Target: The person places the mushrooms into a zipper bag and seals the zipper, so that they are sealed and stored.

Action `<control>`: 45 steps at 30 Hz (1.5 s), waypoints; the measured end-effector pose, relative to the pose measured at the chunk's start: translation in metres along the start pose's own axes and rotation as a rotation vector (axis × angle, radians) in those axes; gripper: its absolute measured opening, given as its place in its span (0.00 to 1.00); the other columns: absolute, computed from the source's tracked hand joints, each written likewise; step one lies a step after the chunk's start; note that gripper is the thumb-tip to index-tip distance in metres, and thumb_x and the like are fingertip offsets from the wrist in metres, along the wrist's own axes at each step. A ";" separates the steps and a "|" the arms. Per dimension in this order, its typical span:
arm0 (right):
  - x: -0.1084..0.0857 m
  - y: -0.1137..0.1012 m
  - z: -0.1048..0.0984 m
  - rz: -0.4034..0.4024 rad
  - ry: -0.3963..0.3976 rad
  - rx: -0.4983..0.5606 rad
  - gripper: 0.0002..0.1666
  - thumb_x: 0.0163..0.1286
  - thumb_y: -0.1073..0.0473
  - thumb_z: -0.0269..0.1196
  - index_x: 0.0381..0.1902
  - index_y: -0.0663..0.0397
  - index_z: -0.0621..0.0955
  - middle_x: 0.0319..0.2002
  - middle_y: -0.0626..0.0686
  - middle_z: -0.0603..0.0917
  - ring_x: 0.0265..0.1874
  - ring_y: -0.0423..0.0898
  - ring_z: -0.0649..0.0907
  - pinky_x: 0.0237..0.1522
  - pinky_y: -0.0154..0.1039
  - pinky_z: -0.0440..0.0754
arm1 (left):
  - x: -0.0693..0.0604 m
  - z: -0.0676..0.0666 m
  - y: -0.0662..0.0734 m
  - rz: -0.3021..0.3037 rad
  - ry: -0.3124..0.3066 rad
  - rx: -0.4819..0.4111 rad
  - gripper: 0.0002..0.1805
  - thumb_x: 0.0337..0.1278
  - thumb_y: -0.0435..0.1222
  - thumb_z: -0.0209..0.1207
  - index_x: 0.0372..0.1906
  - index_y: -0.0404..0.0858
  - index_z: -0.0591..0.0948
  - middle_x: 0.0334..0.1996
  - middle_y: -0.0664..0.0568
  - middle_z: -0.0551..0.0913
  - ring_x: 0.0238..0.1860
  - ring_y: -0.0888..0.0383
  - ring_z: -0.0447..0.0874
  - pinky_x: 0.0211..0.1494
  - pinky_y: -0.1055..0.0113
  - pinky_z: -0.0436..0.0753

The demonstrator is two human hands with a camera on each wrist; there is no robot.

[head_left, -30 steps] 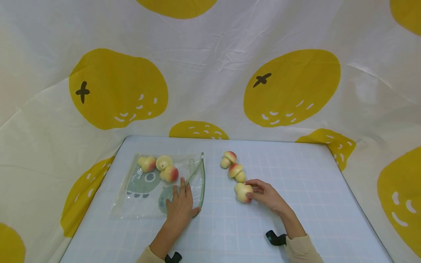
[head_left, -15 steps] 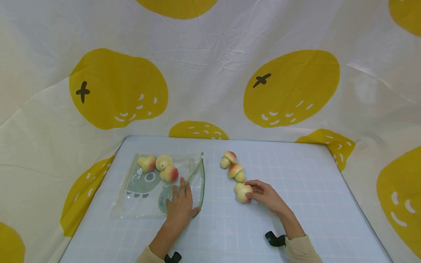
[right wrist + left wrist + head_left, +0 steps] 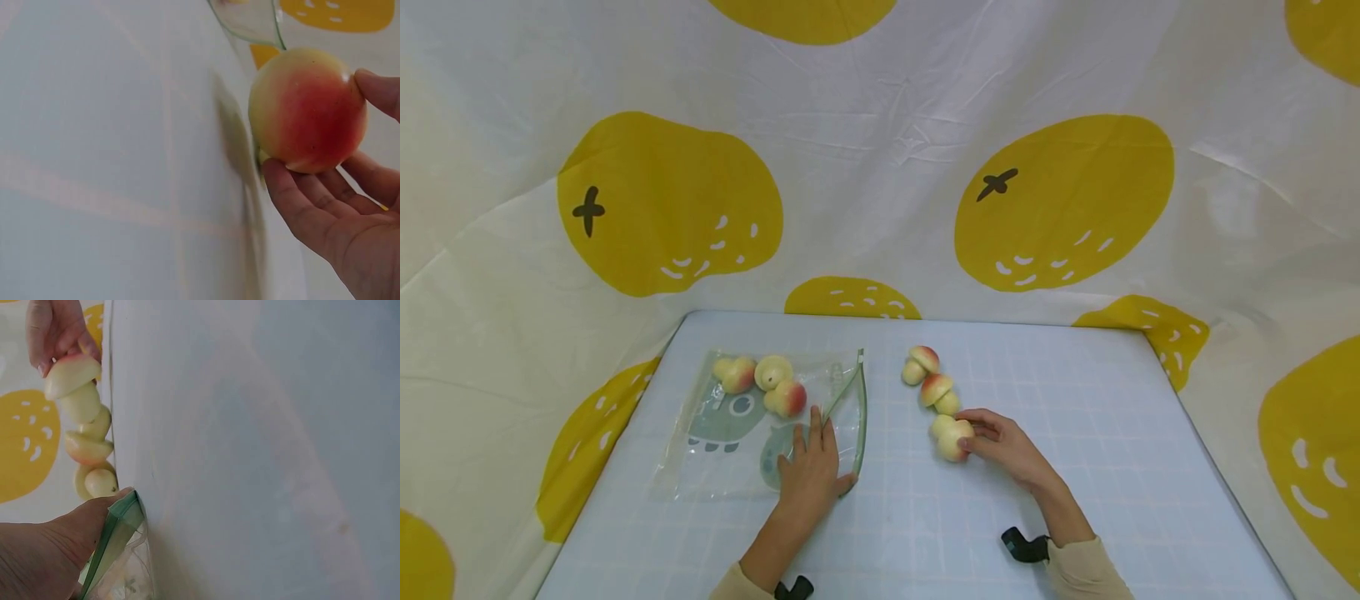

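Three mushrooms lie apparently inside one bag; the left hand rests there, fingers spread. Two more mushrooms lie outside; the right hand pinches a sixth mushroom.

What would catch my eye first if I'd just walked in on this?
Probably the big yellow fruit-like prints on the pale backdrop behind the table. Next might come the red-blushed mushroom-shaped piece near the table's middle, held in the fingers of the right hand. Then the clear bag with green prints, lying on the table's left side under the left hand.
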State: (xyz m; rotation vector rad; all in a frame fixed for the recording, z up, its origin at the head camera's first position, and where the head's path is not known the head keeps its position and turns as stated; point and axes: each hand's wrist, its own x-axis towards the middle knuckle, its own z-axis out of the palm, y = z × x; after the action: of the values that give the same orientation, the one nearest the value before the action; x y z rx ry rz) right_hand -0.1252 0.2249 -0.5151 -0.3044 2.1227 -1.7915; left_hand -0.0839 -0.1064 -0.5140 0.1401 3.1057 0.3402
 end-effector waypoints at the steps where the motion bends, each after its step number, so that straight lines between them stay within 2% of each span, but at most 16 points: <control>1: 0.000 -0.001 0.001 -0.002 0.001 0.006 0.28 0.69 0.60 0.68 0.64 0.63 0.75 0.58 0.63 0.79 0.51 0.48 0.82 0.50 0.35 0.78 | 0.000 0.000 0.000 0.004 0.006 0.000 0.56 0.41 0.54 0.77 0.70 0.26 0.66 0.75 0.32 0.55 0.68 0.28 0.61 0.48 0.26 0.72; 9: 0.012 -0.017 0.013 -0.071 -0.003 -0.020 0.27 0.69 0.59 0.68 0.63 0.60 0.76 0.57 0.61 0.80 0.54 0.51 0.81 0.50 0.36 0.78 | 0.000 0.001 -0.001 0.005 0.012 0.008 0.57 0.40 0.55 0.77 0.71 0.26 0.65 0.76 0.32 0.54 0.69 0.28 0.61 0.48 0.26 0.72; 18: 0.036 -0.041 0.039 -0.128 -0.039 0.074 0.28 0.67 0.63 0.69 0.63 0.63 0.76 0.61 0.62 0.77 0.55 0.53 0.81 0.49 0.39 0.81 | 0.000 0.000 0.000 -0.009 -0.013 -0.012 0.57 0.41 0.55 0.77 0.71 0.26 0.65 0.76 0.33 0.53 0.70 0.29 0.59 0.49 0.25 0.71; 23: 0.053 -0.047 0.058 -0.132 -0.049 0.084 0.28 0.67 0.64 0.69 0.63 0.63 0.76 0.62 0.62 0.76 0.57 0.55 0.79 0.50 0.38 0.81 | 0.000 -0.002 0.001 -0.016 -0.016 -0.010 0.57 0.42 0.54 0.77 0.71 0.26 0.65 0.76 0.33 0.53 0.70 0.29 0.59 0.50 0.26 0.71; 31: 0.080 -0.046 0.083 -0.143 -0.043 0.030 0.28 0.68 0.67 0.67 0.64 0.68 0.74 0.61 0.64 0.77 0.57 0.56 0.80 0.48 0.35 0.80 | 0.001 0.000 0.002 -0.014 -0.006 0.002 0.56 0.40 0.54 0.78 0.70 0.26 0.66 0.75 0.32 0.54 0.69 0.29 0.61 0.49 0.25 0.71; 38: 0.092 -0.041 0.095 -0.135 -0.019 -0.005 0.29 0.65 0.65 0.70 0.63 0.64 0.77 0.59 0.60 0.80 0.57 0.55 0.80 0.50 0.35 0.77 | 0.001 0.000 0.002 -0.021 -0.017 0.001 0.56 0.40 0.54 0.78 0.70 0.26 0.67 0.76 0.33 0.55 0.69 0.29 0.61 0.49 0.26 0.71; 42: 0.099 -0.038 0.103 -0.138 0.011 -0.040 0.27 0.64 0.62 0.71 0.61 0.62 0.79 0.56 0.57 0.82 0.55 0.54 0.81 0.50 0.38 0.78 | 0.001 -0.001 0.003 -0.024 -0.024 0.007 0.56 0.41 0.55 0.77 0.70 0.26 0.66 0.76 0.33 0.54 0.69 0.29 0.60 0.49 0.26 0.71; 45: 0.104 -0.036 0.109 -0.133 0.039 -0.082 0.27 0.64 0.59 0.71 0.60 0.61 0.80 0.56 0.56 0.83 0.55 0.55 0.82 0.52 0.44 0.79 | 0.002 -0.001 0.003 -0.028 -0.028 0.007 0.56 0.41 0.55 0.77 0.70 0.26 0.66 0.76 0.33 0.54 0.70 0.29 0.60 0.50 0.26 0.71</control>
State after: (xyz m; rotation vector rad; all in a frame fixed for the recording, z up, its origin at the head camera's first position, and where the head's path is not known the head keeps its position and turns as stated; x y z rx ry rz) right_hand -0.1794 0.0803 -0.5085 -0.4455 2.2547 -1.7987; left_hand -0.0854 -0.1036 -0.5122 0.0999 3.0778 0.3239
